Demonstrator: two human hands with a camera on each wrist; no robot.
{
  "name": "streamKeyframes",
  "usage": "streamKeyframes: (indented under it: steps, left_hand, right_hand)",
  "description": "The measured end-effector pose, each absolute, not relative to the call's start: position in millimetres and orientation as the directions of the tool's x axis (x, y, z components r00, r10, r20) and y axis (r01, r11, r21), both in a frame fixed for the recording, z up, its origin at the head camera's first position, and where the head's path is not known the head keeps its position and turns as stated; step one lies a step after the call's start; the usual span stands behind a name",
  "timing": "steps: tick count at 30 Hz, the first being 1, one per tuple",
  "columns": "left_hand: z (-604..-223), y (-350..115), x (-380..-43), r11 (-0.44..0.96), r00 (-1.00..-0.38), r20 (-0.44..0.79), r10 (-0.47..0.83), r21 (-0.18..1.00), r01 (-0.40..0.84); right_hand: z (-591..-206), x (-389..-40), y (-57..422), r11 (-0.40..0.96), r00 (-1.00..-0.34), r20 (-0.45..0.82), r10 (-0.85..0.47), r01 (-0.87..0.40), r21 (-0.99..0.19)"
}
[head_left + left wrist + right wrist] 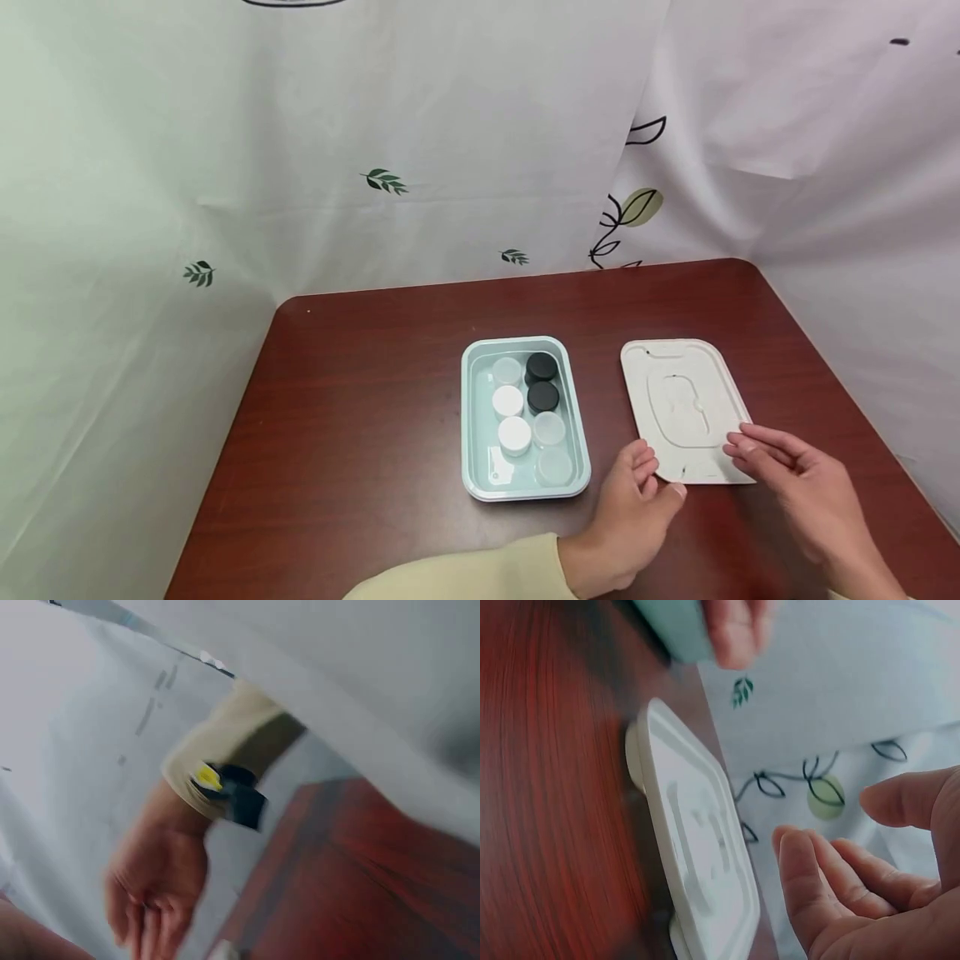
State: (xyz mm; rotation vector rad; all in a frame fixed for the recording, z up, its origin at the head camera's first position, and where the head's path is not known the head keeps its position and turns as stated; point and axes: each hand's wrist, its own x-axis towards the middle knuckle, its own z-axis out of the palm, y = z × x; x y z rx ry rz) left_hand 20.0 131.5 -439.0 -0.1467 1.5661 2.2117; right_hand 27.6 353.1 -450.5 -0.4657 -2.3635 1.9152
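Observation:
A white rectangular lid (678, 408) with rounded corners and a raised outline lies on the table at the right. In the right wrist view the lid (701, 847) shows its side clips. My left hand (626, 517) is by the lid's near left corner, thumb and fingers apart. At the near right corner is my right hand (806, 487); its relaxed fingers (802, 877) appear apart from the lid in the right wrist view. The left wrist view shows my right hand (159, 889) with fingers loosely extended. Neither hand grips anything visible.
Left of the lid stands a pale blue-green container (474, 417) holding several small round lidded pots, with black caps (542, 367), white caps (514, 435) and translucent caps (554, 467). The dark red wooden table (360, 417) is bordered by white patterned cloth (450, 125).

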Motion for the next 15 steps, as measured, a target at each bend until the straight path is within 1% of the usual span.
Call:
streamKeyframes:
  steps: [3,6,12,15]
  left_hand:
    - [-449.3,135.9,19.5,-0.265,-0.908,-0.342,0.242,0.877,-0.401]
    - [-457.4,136.7,18.2,-0.256,-0.909,-0.352,0.224,0.879,-0.403]
    - [-467.9,136.9,15.1,-0.21,-0.916,-0.349,0.197,0.898,-0.387]
    - [-471.3,137.6,13.4,-0.196,-0.914,-0.357,0.194,0.899,-0.393]
  right_hand:
    - [-451.0,32.1,364.3,0.253,-0.925,-0.19,0.328,0.28,-0.926]
    - [-452.9,34.2,373.6,0.234,-0.9,-0.224,0.374,0.325,-0.916]
    - [-461.5,34.7,388.2,0.108,-0.847,-0.269,0.459,0.354,-0.929]
    - [-469.0,35.2,394.2,0.007,-0.823,-0.295,0.486,0.341,-0.94]
